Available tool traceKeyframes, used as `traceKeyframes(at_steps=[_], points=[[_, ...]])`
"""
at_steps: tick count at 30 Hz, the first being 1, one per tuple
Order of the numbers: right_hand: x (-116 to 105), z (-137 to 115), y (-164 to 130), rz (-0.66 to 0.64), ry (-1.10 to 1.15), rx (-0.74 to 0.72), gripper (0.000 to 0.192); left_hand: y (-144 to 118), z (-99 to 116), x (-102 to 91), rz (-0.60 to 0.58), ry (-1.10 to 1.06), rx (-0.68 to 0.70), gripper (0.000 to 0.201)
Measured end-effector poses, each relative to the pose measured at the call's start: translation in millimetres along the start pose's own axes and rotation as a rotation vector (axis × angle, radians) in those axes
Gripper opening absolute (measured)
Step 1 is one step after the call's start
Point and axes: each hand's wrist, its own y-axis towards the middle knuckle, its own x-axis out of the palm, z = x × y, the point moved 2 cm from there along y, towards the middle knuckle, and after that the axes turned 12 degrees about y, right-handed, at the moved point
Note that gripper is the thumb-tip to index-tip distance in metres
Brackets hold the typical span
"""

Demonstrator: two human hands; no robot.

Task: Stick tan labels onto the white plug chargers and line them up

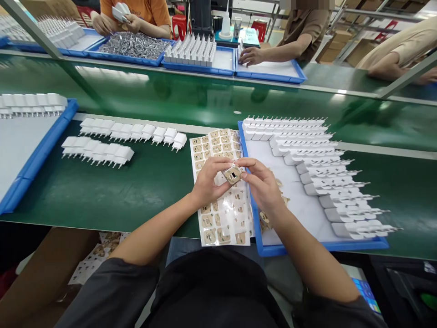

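Note:
My left hand point(210, 181) grips a white plug charger point(233, 175) between thumb and fingers, its end face turned up toward me. A tan sticker with dark cut-outs covers that face. With thumb and forefinger, my right hand point(262, 183) pinches at the charger's right edge; whether it holds the sticker or the charger's body I cannot tell. Below both hands lies a sheet of tan stickers point(209, 234) on white backing. Several loose tan pieces point(264, 222) lie beneath my right wrist, inside a blue-rimmed tray point(273, 250).
White plug chargers point(314, 164) stand in slanted rows in that tray. Two more charger rows point(99, 150) sit on the green table point(153, 191) at left, near another blue tray point(44, 155). Beyond a green belt point(191, 98), other people work at trays of chargers and metal parts point(133, 47).

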Motion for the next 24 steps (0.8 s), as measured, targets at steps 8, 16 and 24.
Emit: traceKeyframes(at_steps=[8, 16, 24], points=[[1.5, -20.7, -5.3, -0.059, -0.489, -0.434, 0.004, 3.4, 4.5, -0.6, -0.127, -0.135, -0.195, 0.034], [-77.1, -33.0, 11.6, 0.243, -0.712, -0.127, 0.021, 11.1, -19.3, -4.6, -0.207, -0.086, -0.362, 0.036], [-120.4, -14.5, 27.7, 0.239, -1.226, 0.189, 0.015, 16.6, -59.9, -69.6, -0.326, 0.483, -0.49, 0.057]])
